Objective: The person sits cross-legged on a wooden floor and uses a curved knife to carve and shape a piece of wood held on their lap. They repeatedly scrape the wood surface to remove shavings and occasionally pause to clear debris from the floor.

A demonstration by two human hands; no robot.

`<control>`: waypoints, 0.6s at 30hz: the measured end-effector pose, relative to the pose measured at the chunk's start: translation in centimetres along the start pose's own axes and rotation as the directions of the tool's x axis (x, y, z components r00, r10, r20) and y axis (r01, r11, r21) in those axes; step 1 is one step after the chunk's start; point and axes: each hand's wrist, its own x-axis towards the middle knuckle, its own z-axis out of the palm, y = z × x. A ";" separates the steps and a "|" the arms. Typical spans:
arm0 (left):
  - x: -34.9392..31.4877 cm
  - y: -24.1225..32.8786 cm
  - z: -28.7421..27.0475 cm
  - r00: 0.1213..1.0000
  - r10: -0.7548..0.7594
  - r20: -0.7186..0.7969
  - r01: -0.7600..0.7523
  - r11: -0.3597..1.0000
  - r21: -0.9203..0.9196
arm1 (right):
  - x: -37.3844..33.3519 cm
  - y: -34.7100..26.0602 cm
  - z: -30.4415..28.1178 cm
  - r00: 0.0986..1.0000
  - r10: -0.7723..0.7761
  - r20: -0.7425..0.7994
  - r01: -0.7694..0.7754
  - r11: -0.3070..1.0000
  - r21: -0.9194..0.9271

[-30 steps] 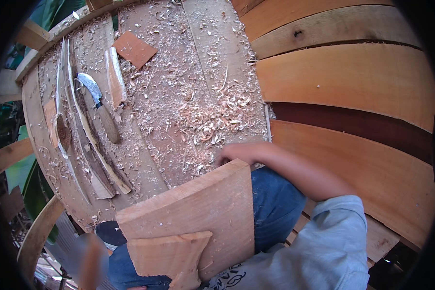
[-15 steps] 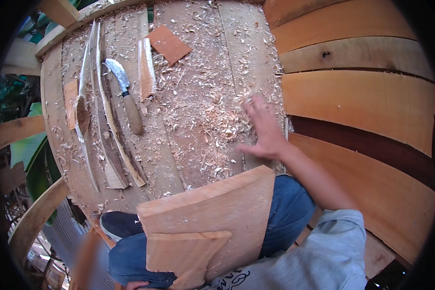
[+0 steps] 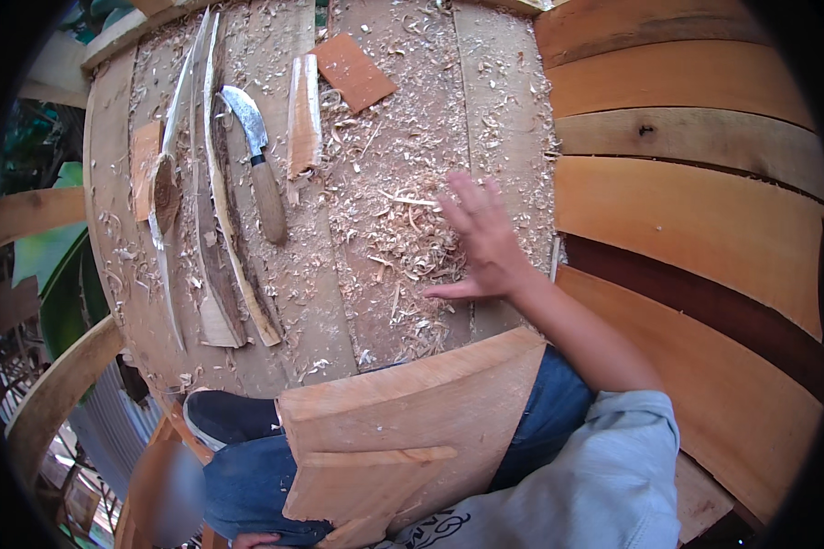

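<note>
My right hand [image 3: 487, 240] is open, its fingers spread and thumb stretched out. It rests at the right side of a heap of pale wood shavings [image 3: 418, 240] on the plank floor, the fingertips touching or just above them. Only a bit of my left hand [image 3: 254, 541] shows at the lower edge, by my leg; its fingers are mostly hidden. Across my lap lies a thick wooden board [image 3: 485, 393] with a smaller raised wooden piece [image 3: 366, 480] on its face. A curved-blade knife [image 3: 264, 174] with a wooden handle lies on the planks ahead.
Left of the knife lie long split wood strips [image 3: 212, 183] and a carved spoon-like stick [image 3: 163, 188]. A short wood piece [image 3: 303, 114] and an orange-brown flat rectangle [image 3: 355, 71] lie farther off. A slatted wooden wall [image 3: 687, 192] bounds the right side.
My right hand has swept leftward over the floor, bunching the shavings into a denser heap. The view has shifted a little; the board stays on my lap.
</note>
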 end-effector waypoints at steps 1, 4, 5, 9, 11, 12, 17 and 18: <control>0.1 -0.1 0.1 0.999 0.033 0.006 -0.033 0.999 -0.010 | -0.2 0.4 -1.3 1.000 -0.013 -0.009 0.013 1.000 0.013; 0.7 1.9 1.1 0.999 -0.024 0.026 0.026 0.995 -0.092 | -3.0 1.4 -2.5 0.990 -0.045 0.132 0.047 0.999 -0.009; 0.3 1.4 0.9 1.000 -0.018 0.008 0.019 0.998 -0.065 | -3.8 1.8 -2.4 0.976 -0.020 0.215 0.027 0.999 -0.032; -0.3 0.0 -0.1 1.000 0.009 -0.017 -0.009 1.000 -0.014 | -4.5 2.1 -1.6 0.964 0.057 0.259 -0.030 0.994 -0.106; -0.3 -0.1 -0.2 1.000 0.013 -0.001 -0.013 1.000 -0.008 | -4.2 1.9 -0.5 0.968 0.058 0.243 -0.023 0.989 -0.144; -0.2 -0.2 -0.5 1.000 0.013 0.014 -0.013 1.000 -0.003 | -3.8 1.9 0.0 0.969 0.050 0.243 -0.015 0.989 -0.146; 0.4 1.2 0.6 0.996 -0.090 -0.029 0.087 0.993 -0.085 | -1.8 1.2 1.6 0.974 0.056 0.218 -0.018 0.984 -0.175; 0.4 1.3 0.7 0.995 -0.091 -0.027 0.088 0.992 -0.087 | -1.2 1.1 1.8 0.975 0.059 0.214 -0.018 0.981 -0.192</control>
